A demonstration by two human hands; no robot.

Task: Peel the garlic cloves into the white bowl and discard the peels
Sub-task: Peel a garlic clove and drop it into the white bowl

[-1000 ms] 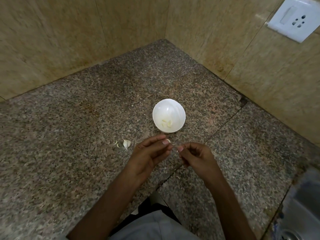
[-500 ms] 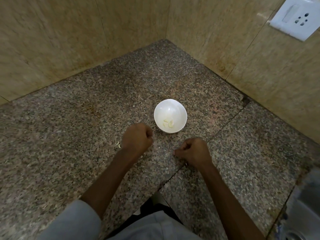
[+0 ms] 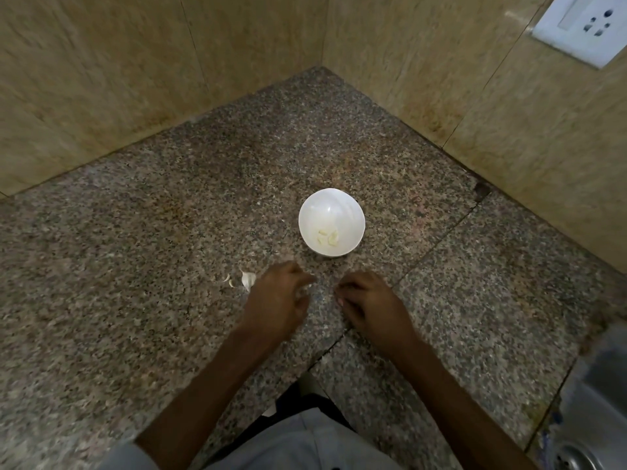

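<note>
Walls (image 3: 118, 69) of tan tile met in a corner at the back, and a big speckled stone counter (image 3: 142, 239) ran out from them toward the person. A metal sink (image 3: 597, 401) showed at the right edge, near the bottom, too blurry to see well. The person wore a grey shirt (image 3: 305, 442), and both bare arms (image 3: 210, 385) reached forward over the counter. A white wall plug (image 3: 582, 27) sat high on the right wall. A white bowl (image 3: 330, 205) stood on the counter just past the hands, apart from both of them. The left hand (image 3: 278, 296) was low over the counter, in front of the bowl and a bit to the left. Its fingers were bent in, but it was blurry, so I could not tell if it held anything. The right hand (image 3: 371, 305) was beside it, with a small gap between the two. Its fingers were curled under with the knuckles up, and I could not tell if something was tucked inside. A few peeled garlic cloves (image 3: 327, 237) lay in the near part of the bowl. One garlic clove with its skin on (image 3: 248, 280) lay on the counter just left of the left hand. Two tiny bits of peel (image 3: 228, 280) lay next to that clove, on its left side.
</note>
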